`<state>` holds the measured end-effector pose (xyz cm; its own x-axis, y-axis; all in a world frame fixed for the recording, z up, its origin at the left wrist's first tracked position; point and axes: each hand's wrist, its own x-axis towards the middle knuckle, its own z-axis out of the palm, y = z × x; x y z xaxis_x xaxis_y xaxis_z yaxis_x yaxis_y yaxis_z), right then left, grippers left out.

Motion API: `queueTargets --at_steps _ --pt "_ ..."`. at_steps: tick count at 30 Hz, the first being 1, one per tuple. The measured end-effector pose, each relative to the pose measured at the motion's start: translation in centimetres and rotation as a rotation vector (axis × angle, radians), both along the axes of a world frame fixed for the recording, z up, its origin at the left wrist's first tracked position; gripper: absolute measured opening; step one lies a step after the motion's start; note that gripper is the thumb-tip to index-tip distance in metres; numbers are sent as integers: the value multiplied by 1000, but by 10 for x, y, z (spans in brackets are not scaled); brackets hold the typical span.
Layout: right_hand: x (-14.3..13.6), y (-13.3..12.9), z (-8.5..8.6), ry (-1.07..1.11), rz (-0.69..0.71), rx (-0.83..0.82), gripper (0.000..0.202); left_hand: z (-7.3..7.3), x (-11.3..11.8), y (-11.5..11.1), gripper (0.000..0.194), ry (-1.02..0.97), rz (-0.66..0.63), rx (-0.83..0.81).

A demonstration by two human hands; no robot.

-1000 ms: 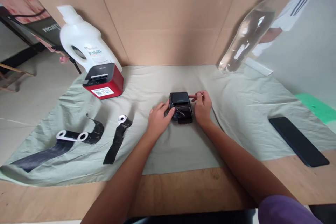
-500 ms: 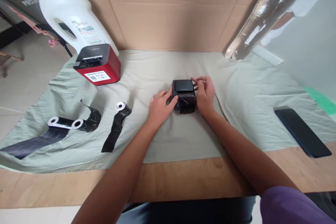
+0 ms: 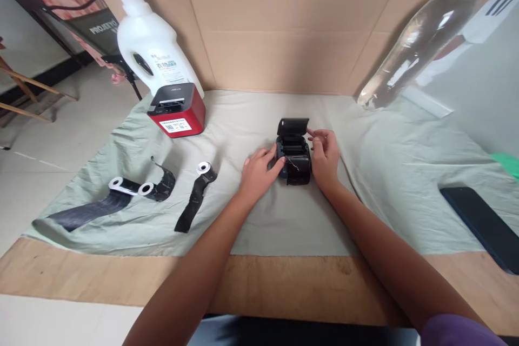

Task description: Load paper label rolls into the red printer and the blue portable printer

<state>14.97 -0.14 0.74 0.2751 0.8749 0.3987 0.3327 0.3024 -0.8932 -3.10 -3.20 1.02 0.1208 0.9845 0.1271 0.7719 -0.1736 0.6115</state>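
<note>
"Start with the left hand. What is it doing?"

"Its thumb and fingers are spread apart, laid against the left side and front of a small boxy black plastic device. That sits mid-cloth, between both hands, its flat black lid standing up at the back."

"And the right hand?"

"Beside the device's right side, thumb and forefinger apart, the forefinger pointing to the lid's right edge. I can't tell whether it touches."

"What covers the device's front?"

"A glossy black strip, creased with pale lines. I can read no lettering on it."

"Any writing elsewhere?"

"The red cube-shaped machine with a black top carries a white rectangular label with a barcode, a square code and print too small to read. Pale lettering on its top is illegible too."

"And behind it?"

"A white plastic jug with a handle; its label shows Chinese characters, partly green, too blurred to read surely. Further left, a dark fabric chair back bears pale capitals starting 'PROJE'."

"What else lies on the greenish-grey cloth?"

"Left of the left hand, a white-ended roll with a black tail; farther left, two more black rolls with white ends. Near the right edge, a dark slab-like phone."
</note>
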Motion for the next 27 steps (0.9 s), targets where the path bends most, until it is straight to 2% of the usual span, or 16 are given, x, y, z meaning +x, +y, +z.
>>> queueTargets --at_steps 5,9,11,15,18,21,24,27 --pt "5 9 -5 6 106 -104 26 1 1 -1 49 7 11 -3" --pt "15 13 2 -45 124 -122 32 2 1 -1 49 8 8 -1" --pt "23 20 11 -200 150 -135 33 2 0 -1 49 10 16 5" --pt "34 48 32 -590 262 -239 18 2 0 -2 51 2 16 23" --pt "29 75 41 -801 417 -389 18 1 0 -2 53 -8 27 41" --pt "17 90 47 -926 549 -458 18 1 0 -2 53 -21 36 45" --pt "13 90 56 -930 608 -471 17 2 0 -3 55 -34 48 21" --pt "17 80 77 -795 506 -497 23 2 -1 -4 57 -50 44 19"
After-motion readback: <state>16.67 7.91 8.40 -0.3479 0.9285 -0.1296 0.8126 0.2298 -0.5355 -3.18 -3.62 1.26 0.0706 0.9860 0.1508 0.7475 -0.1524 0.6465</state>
